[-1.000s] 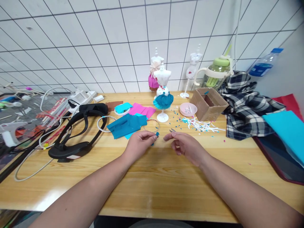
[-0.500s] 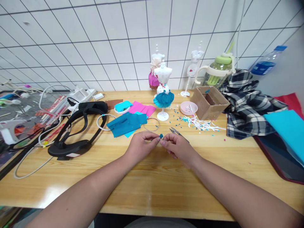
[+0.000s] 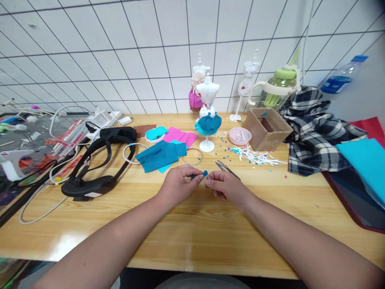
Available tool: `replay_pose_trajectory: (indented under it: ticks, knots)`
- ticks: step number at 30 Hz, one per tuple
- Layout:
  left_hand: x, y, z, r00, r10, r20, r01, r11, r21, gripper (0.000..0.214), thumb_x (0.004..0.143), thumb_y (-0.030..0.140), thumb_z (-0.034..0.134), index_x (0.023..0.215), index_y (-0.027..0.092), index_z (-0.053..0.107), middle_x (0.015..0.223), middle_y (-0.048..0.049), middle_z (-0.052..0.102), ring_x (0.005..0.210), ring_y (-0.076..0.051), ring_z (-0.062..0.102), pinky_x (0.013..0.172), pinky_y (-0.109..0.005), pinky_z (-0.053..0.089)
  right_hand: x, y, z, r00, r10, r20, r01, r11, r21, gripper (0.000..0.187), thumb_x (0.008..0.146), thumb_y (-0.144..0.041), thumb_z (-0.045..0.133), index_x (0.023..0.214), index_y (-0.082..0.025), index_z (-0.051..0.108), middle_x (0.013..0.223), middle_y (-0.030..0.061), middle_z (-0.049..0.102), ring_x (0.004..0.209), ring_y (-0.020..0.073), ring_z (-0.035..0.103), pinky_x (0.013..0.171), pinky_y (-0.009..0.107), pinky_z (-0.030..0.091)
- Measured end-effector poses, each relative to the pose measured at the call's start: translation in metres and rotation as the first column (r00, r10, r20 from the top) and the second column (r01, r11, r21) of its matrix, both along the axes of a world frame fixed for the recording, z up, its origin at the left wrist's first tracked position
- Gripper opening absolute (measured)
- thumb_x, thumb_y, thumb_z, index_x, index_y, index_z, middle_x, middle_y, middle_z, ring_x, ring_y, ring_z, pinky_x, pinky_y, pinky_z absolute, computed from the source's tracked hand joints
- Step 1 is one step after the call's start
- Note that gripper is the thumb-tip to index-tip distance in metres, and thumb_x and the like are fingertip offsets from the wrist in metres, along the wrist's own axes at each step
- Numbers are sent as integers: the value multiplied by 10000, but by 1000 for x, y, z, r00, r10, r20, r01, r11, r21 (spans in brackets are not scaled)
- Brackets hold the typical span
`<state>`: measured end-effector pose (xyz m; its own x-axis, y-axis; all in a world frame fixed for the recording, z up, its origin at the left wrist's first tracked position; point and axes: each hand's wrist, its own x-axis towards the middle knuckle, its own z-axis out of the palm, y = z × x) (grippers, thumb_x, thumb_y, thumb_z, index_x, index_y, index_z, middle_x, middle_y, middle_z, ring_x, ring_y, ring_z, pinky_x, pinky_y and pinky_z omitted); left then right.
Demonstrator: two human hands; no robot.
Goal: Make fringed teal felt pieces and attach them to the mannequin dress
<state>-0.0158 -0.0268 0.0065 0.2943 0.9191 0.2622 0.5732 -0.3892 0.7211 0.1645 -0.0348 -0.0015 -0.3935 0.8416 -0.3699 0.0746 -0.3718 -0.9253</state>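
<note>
My left hand (image 3: 177, 184) pinches a tiny teal fabric piece (image 3: 205, 173) between thumb and fingers. My right hand (image 3: 224, 186) rests just to its right, fingertips pinched together and touching the same small piece. Both hands hover low over the wooden table (image 3: 192, 237) near its middle. Small scissors (image 3: 227, 168) lie on the table just behind my right hand. Behind them stands a white mini mannequin (image 3: 208, 116) wearing a teal skirt.
Teal cloth (image 3: 161, 155), pink sheets (image 3: 180, 137) and a wire ring (image 3: 192, 156) lie behind my left hand. A black headset (image 3: 99, 164) sits at left, a cardboard box (image 3: 266, 128), pink dish (image 3: 240, 136) and paper scraps (image 3: 255, 156) at right, with plaid cloth (image 3: 315, 132).
My right hand moved left and closed in on the teal piece held by my left hand; the scissors it covered now lie exposed behind it.
</note>
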Motion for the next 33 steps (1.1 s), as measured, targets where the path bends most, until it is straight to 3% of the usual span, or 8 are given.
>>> replay_pose_trajectory:
  ticks: [9,14,19,24,28,33]
  knots:
    - [0,-1,1,998,-54,26,55,998,-22,105,801,246,653,810,206,749,781,-29,742,705,-158,674,645,-251,502,-1,2,-3,998,-64,5,63,997,44,376,646,-508,724,684,-187,530,521,-73,461,453,70,420,392,201,255]
    - [-5,3,-2,984,-179,1,179,983,44,124,838,237,624,839,193,740,773,-38,729,711,-144,660,640,-235,484,0,3,-2,997,-61,-49,59,998,-35,381,612,-496,738,668,-182,529,502,-75,462,436,64,413,368,190,239]
    - [-6,6,-5,973,-222,-58,228,967,118,138,859,241,604,851,182,729,759,-42,718,711,-143,651,640,-234,477,-1,2,-3,997,-73,-37,71,996,-59,361,627,-464,731,636,-188,498,477,-80,446,411,57,400,350,180,251]
    - [-5,5,-4,993,-114,6,112,981,158,112,842,225,623,832,175,723,806,-49,726,759,-152,664,697,-251,498,-5,-4,-4,994,-84,-75,81,995,-52,321,664,-444,733,763,-197,555,631,-49,537,577,104,550,386,174,379]
    - [-5,7,-4,995,-40,91,29,992,121,122,837,249,632,816,167,720,812,-55,727,754,-156,668,695,-258,511,-7,-5,-3,976,-159,-150,148,986,-78,326,630,-382,784,804,-191,585,702,-39,570,639,109,571,442,193,459]
    - [-8,7,-4,999,-45,-28,51,968,246,127,864,247,599,850,176,703,830,-56,720,787,-165,656,731,-286,498,-2,0,-5,930,-252,-268,206,960,-189,386,576,-310,838,878,-202,622,716,-36,618,640,99,583,533,215,500]
